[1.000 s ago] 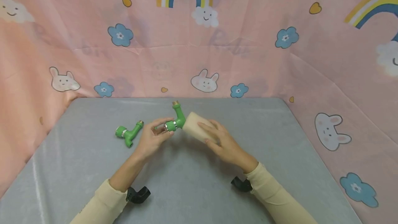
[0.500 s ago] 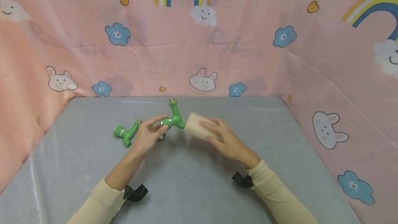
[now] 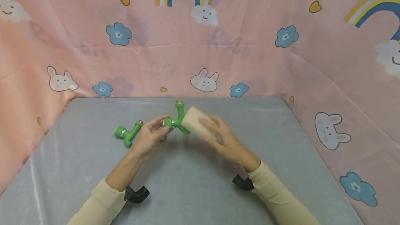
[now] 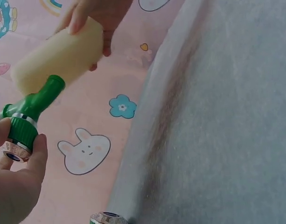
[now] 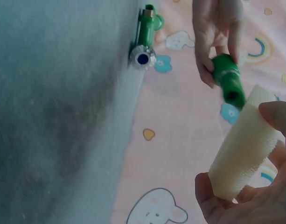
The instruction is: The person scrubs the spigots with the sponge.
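Note:
My left hand (image 3: 150,137) pinches the chrome-ringed end of a green plastic tap fitting (image 3: 175,120), held above the grey table (image 3: 187,183). In the left wrist view the fitting (image 4: 28,119) sits between thumb and fingers (image 4: 35,154). My right hand (image 3: 223,138) grips a cream sponge block (image 3: 197,125) and holds its end against the fitting's side. The right wrist view shows the sponge (image 5: 243,149) between thumb and fingers, beside the fitting (image 5: 229,81).
A second green fitting (image 3: 128,134) lies on the table left of my left hand, also seen as the fitting (image 5: 145,39) in the right wrist view. Pink patterned cloth (image 3: 250,44) walls the table at back and sides. Black wrist mounts (image 3: 137,194) hang under both forearms.
The sponge slid left along the green fitting and now covers its right arm. The fitting turned slightly in my left hand; its brass-tipped spout stands more upright.

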Available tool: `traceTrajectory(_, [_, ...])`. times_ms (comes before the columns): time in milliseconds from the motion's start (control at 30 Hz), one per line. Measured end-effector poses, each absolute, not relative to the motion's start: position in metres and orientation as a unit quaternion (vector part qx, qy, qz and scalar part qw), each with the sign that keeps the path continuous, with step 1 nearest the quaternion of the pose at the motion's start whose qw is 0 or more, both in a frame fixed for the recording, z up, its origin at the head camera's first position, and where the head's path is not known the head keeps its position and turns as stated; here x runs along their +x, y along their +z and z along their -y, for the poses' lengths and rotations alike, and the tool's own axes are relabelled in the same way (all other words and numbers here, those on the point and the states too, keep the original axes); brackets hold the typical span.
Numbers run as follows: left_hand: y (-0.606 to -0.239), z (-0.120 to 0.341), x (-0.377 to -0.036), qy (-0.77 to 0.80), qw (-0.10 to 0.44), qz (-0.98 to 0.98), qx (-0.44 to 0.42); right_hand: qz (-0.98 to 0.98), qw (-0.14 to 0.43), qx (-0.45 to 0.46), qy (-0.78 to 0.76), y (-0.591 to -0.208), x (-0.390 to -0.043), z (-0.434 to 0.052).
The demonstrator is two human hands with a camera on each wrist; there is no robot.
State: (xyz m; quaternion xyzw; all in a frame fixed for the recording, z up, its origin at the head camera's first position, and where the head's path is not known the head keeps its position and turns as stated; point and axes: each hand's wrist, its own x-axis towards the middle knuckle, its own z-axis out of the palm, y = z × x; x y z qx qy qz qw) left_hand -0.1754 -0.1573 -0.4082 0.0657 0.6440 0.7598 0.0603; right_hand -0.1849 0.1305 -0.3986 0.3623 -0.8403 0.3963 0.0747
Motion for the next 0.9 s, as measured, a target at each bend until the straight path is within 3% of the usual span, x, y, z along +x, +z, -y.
traceTrajectory(567, [-0.401,0.167,-0.178,0.821,0.089,-0.563,0.033,0.851,0.005,0.349,0.393,-0.389,-0.183,-0.14])
traceTrajectory(700, [-0.403,0.167,-0.178,0.814,0.117,-0.567,0.039,0.845,0.044,0.343,0.407,-0.387,-0.184,-0.141])
traceTrajectory(900, [-0.409,0.159,-0.177,0.809,0.168,-0.559,0.071,0.822,0.175,0.402,0.363,-0.393,-0.184,-0.131])
